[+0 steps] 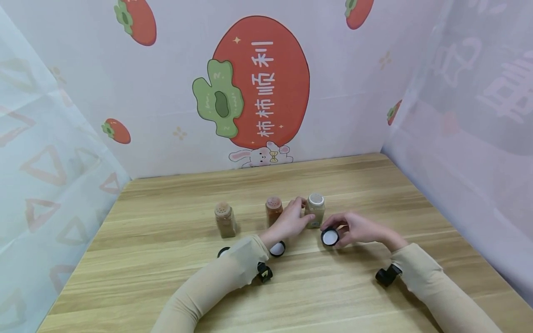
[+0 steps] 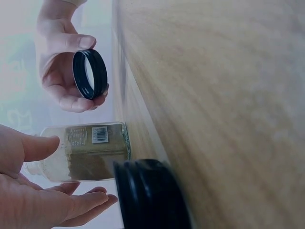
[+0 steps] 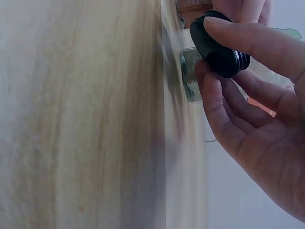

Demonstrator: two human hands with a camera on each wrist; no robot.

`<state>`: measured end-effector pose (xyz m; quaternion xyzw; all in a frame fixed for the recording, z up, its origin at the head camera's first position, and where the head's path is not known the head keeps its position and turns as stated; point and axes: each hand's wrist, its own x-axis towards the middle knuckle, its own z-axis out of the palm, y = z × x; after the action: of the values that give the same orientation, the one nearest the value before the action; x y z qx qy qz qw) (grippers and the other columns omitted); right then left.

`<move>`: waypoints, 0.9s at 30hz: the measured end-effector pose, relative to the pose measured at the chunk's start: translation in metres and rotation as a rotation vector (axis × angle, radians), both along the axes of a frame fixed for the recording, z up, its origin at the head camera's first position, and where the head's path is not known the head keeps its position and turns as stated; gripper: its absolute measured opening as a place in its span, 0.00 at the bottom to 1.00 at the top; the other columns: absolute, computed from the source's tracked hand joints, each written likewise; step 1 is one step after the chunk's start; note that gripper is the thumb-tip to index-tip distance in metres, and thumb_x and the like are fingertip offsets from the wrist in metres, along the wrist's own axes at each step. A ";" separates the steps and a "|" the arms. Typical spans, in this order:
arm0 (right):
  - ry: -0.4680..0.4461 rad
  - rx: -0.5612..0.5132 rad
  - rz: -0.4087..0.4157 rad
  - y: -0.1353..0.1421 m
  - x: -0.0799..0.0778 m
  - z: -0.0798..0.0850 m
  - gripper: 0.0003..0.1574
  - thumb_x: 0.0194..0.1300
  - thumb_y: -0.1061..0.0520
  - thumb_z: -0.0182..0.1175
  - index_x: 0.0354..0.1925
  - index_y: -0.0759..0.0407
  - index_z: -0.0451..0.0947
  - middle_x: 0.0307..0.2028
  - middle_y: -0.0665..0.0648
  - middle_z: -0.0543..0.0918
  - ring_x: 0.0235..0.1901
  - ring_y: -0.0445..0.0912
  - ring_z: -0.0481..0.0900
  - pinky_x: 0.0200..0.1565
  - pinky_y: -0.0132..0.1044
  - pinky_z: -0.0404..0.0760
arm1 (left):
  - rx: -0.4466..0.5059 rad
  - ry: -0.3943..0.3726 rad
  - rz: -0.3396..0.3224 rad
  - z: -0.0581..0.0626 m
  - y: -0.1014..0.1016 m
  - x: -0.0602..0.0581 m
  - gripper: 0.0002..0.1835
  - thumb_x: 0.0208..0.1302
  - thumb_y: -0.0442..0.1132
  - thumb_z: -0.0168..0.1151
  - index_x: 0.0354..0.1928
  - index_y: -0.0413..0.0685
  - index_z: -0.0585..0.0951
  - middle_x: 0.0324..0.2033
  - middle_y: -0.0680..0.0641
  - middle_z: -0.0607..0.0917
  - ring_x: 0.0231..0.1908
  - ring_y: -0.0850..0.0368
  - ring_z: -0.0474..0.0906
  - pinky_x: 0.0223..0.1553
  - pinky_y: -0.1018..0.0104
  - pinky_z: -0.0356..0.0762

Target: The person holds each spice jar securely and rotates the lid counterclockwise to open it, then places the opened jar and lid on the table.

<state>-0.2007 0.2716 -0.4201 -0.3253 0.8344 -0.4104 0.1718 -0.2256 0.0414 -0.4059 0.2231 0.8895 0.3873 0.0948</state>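
Observation:
A square glass spice jar [image 1: 315, 212] of greenish-brown powder stands upright on the table, its black lid off and a pale top showing. My left hand [image 1: 291, 217] holds it from the left, thumb against the near side and fingers beyond; the left wrist view shows the jar's barcode label [image 2: 99, 134]. Just right of the jar, my right hand [image 1: 354, 226] pinches a black screw lid [image 1: 330, 237] between thumb and fingers, white inner side facing the head camera. The right wrist view shows the lid's dark outside [image 3: 217, 45], apart from the jar.
A jar of reddish spice [image 1: 273, 206] with a perforated top stands left of my left hand, and a jar of brown powder [image 1: 226, 222] farther left. Black lids lie before them: one [image 1: 277, 249] beside my left wrist, another [image 1: 223, 251] partly behind my left sleeve. Printed cloth encloses the table.

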 end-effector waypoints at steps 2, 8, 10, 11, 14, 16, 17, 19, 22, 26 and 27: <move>0.004 0.009 0.001 -0.001 0.000 0.000 0.33 0.46 0.59 0.73 0.52 0.63 0.76 0.48 0.58 0.82 0.47 0.45 0.79 0.50 0.32 0.78 | 0.006 -0.002 0.000 0.000 0.000 0.000 0.25 0.66 0.46 0.58 0.60 0.41 0.68 0.55 0.42 0.74 0.45 0.55 0.74 0.49 0.62 0.75; 0.001 0.017 0.011 -0.002 -0.002 -0.003 0.33 0.45 0.56 0.75 0.51 0.60 0.77 0.48 0.56 0.82 0.47 0.42 0.79 0.50 0.32 0.78 | 0.001 0.006 0.002 0.000 0.001 0.000 0.25 0.67 0.46 0.58 0.60 0.41 0.68 0.55 0.42 0.74 0.46 0.55 0.74 0.51 0.62 0.74; 0.002 0.028 0.010 -0.003 -0.003 -0.004 0.33 0.45 0.56 0.75 0.51 0.57 0.77 0.47 0.53 0.82 0.47 0.41 0.79 0.50 0.32 0.78 | -0.001 0.008 0.001 0.000 0.001 0.000 0.25 0.67 0.46 0.58 0.60 0.41 0.68 0.55 0.42 0.74 0.45 0.56 0.74 0.50 0.63 0.74; 0.002 0.032 0.010 -0.003 -0.003 -0.005 0.32 0.45 0.55 0.75 0.51 0.56 0.77 0.47 0.52 0.82 0.47 0.40 0.79 0.50 0.32 0.78 | -0.001 0.008 0.002 0.001 0.001 0.000 0.25 0.67 0.46 0.58 0.60 0.41 0.68 0.55 0.42 0.74 0.45 0.56 0.74 0.50 0.63 0.74; 0.021 0.050 0.010 -0.005 -0.003 -0.006 0.32 0.44 0.53 0.75 0.50 0.52 0.77 0.47 0.49 0.82 0.46 0.39 0.78 0.48 0.32 0.78 | 0.002 0.012 0.000 0.001 0.001 0.000 0.25 0.67 0.46 0.58 0.60 0.41 0.68 0.55 0.42 0.74 0.46 0.55 0.74 0.51 0.62 0.74; 0.036 0.053 0.014 -0.006 -0.002 -0.005 0.32 0.44 0.52 0.76 0.50 0.52 0.78 0.46 0.49 0.82 0.45 0.40 0.77 0.46 0.32 0.77 | 0.002 0.015 0.000 0.001 0.001 0.000 0.25 0.67 0.46 0.58 0.60 0.41 0.68 0.55 0.42 0.74 0.47 0.55 0.74 0.52 0.62 0.74; 0.043 0.054 0.015 -0.007 -0.001 -0.005 0.32 0.44 0.52 0.76 0.49 0.51 0.78 0.46 0.49 0.82 0.44 0.41 0.77 0.44 0.32 0.77 | 0.002 0.017 -0.001 0.000 0.001 0.000 0.25 0.67 0.46 0.58 0.60 0.41 0.68 0.55 0.42 0.74 0.47 0.55 0.74 0.52 0.62 0.74; 0.048 0.051 0.015 -0.009 0.000 -0.003 0.32 0.43 0.52 0.76 0.49 0.51 0.78 0.45 0.49 0.82 0.41 0.42 0.76 0.39 0.33 0.77 | 0.002 0.020 -0.003 0.000 0.001 -0.001 0.25 0.66 0.46 0.58 0.60 0.41 0.68 0.55 0.42 0.74 0.47 0.55 0.74 0.52 0.62 0.74; 0.045 0.047 0.015 -0.010 0.001 -0.003 0.32 0.42 0.52 0.76 0.48 0.52 0.79 0.44 0.50 0.83 0.38 0.43 0.75 0.34 0.34 0.76 | 0.002 0.021 -0.004 -0.001 0.001 -0.001 0.25 0.67 0.46 0.58 0.60 0.41 0.68 0.56 0.42 0.74 0.48 0.54 0.74 0.53 0.61 0.74; 0.040 0.060 0.019 -0.010 0.000 -0.005 0.31 0.43 0.51 0.76 0.49 0.51 0.79 0.44 0.49 0.83 0.37 0.43 0.75 0.32 0.31 0.75 | 0.005 0.017 -0.003 -0.001 0.001 -0.001 0.25 0.67 0.46 0.58 0.60 0.41 0.68 0.56 0.41 0.74 0.50 0.53 0.74 0.53 0.60 0.74; 0.042 0.064 0.020 -0.010 -0.001 -0.006 0.31 0.43 0.51 0.76 0.49 0.51 0.79 0.44 0.49 0.83 0.36 0.42 0.75 0.32 0.31 0.75 | 0.006 0.016 -0.002 -0.001 0.000 -0.001 0.25 0.67 0.46 0.58 0.60 0.41 0.68 0.56 0.41 0.74 0.50 0.53 0.74 0.53 0.60 0.74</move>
<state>-0.2014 0.2613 -0.4257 -0.3366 0.8471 -0.3750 0.1688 -0.2263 0.0419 -0.4067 0.2273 0.8889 0.3880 0.0875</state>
